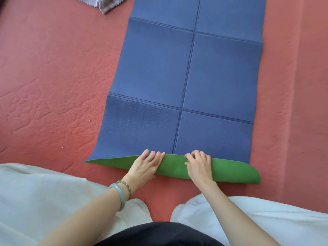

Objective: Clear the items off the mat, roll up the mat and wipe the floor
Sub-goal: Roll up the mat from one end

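Note:
A blue mat (186, 77) with fold creases lies flat on the red floor (53, 77), running away from me. Its near end is turned over into a low roll, showing the green underside (230, 172). My left hand (147, 165) lies on the left part of the green roll with its fingers over the roll's far edge. My right hand (198, 165) sits on the middle of the roll, fingers curled over that same edge. Nothing lies on the visible blue surface.
A grey-white cloth (104, 3) lies on the floor at the top left, beside the mat. My knees in white trousers (44, 201) frame the near floor on both sides. Red floor runs along both long sides of the mat.

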`<state>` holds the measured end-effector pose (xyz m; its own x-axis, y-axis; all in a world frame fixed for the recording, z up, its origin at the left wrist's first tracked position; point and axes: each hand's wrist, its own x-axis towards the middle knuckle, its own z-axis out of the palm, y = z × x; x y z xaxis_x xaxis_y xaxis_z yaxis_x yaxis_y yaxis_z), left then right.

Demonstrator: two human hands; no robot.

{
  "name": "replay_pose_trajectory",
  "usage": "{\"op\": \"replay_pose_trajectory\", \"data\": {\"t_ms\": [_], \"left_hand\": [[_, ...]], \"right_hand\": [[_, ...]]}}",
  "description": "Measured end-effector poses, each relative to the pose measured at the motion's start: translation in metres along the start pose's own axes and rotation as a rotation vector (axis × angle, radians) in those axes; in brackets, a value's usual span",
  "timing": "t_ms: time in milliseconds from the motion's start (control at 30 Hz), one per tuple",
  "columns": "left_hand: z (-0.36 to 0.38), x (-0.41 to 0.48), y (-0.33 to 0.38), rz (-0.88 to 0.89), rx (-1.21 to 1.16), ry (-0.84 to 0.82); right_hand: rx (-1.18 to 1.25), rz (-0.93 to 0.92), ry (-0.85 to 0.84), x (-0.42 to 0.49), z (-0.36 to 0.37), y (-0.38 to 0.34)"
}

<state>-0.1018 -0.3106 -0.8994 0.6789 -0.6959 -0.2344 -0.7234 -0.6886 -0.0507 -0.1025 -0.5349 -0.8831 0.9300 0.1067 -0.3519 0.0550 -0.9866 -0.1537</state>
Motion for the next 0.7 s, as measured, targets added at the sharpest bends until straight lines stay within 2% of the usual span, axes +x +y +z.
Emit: {"op": "replay_pose_trajectory", "data": {"t_ms": [100,267,433,600,700], "left_hand": [[0.005,-0.003,0.006,-0.042,-0.020,0.044],[0.006,-0.012,0.008,-0.064,-0.130,0.094],[0.004,-0.033,0.005,-0.046,-0.108,0.059],[0.009,-0.037,0.010,0.001,-0.006,0.055],[0.010,-0.039,0.016,-0.003,-0.022,0.023]], "right_hand": [[0.000,-0.055,-0.005,-0.015,0.007,0.011],[-0.183,-0.183,-0.176,-0.043,0.015,0.026],[-0.195,-0.212,-0.118,-0.054,0.028,0.029],[-0.154,-0.154,-0.089,-0.060,0.042,0.026],[-0.132,-0.161,-0.092,-0.062,0.045,0.026]]}}
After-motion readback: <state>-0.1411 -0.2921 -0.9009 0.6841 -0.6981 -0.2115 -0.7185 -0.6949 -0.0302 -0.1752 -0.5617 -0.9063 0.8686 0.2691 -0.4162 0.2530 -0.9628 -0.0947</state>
